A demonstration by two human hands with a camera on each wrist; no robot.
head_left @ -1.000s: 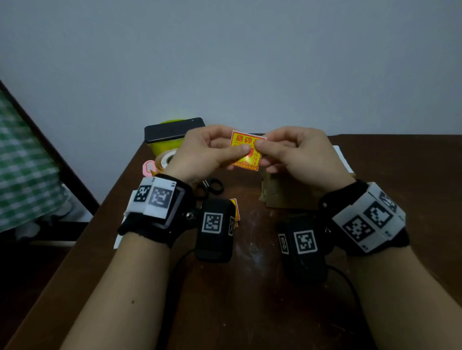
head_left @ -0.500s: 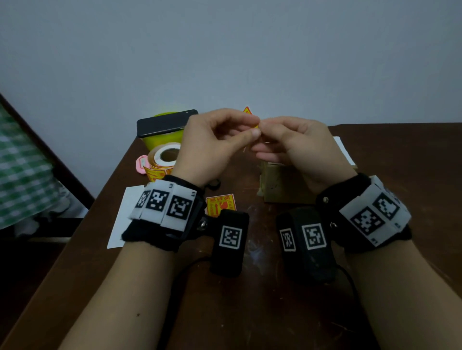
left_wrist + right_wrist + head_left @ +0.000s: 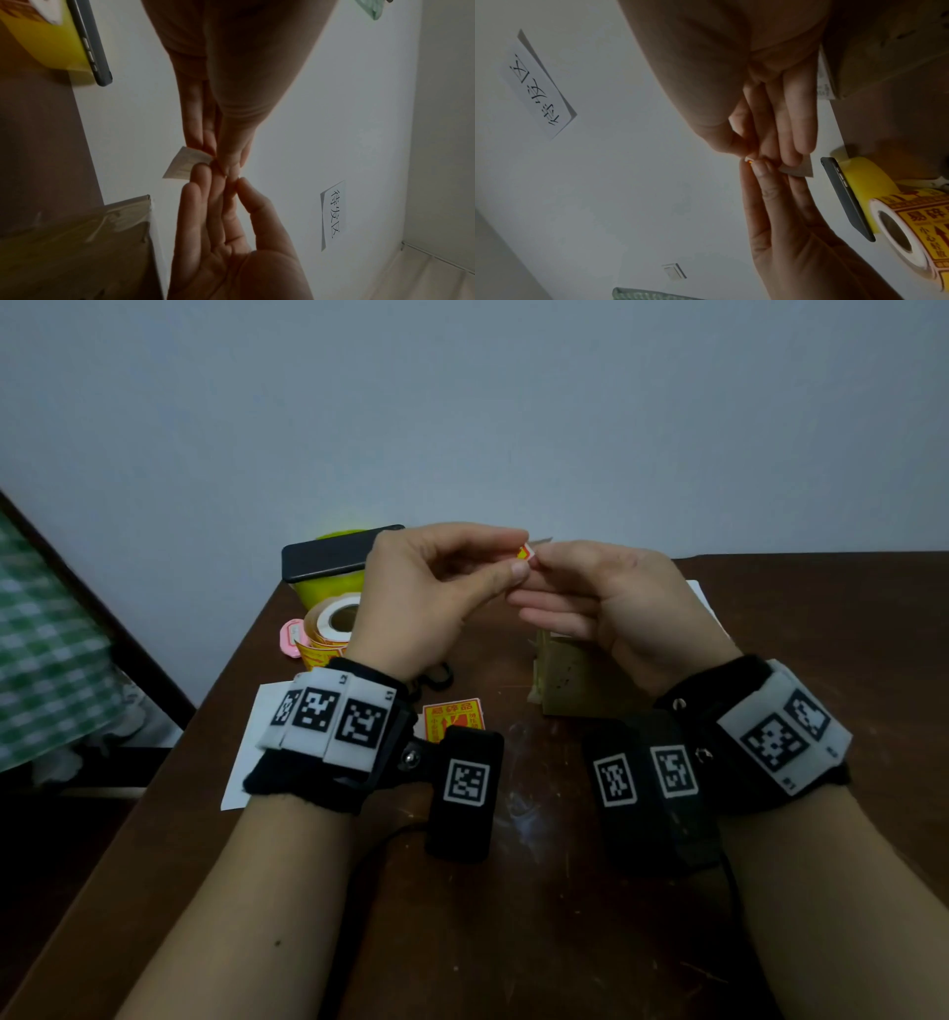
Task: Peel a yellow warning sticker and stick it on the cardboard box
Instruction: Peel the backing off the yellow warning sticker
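Both hands, left hand [image 3: 436, 593] and right hand [image 3: 611, 603], pinch the yellow warning sticker [image 3: 524, 552] between their fingertips, raised above the cardboard box [image 3: 570, 685] lying directly beneath the right hand.

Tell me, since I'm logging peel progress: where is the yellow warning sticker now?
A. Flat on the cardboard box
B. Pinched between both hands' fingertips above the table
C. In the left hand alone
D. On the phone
B: the yellow warning sticker is pinched between left hand and right hand, raised above the cardboard box.
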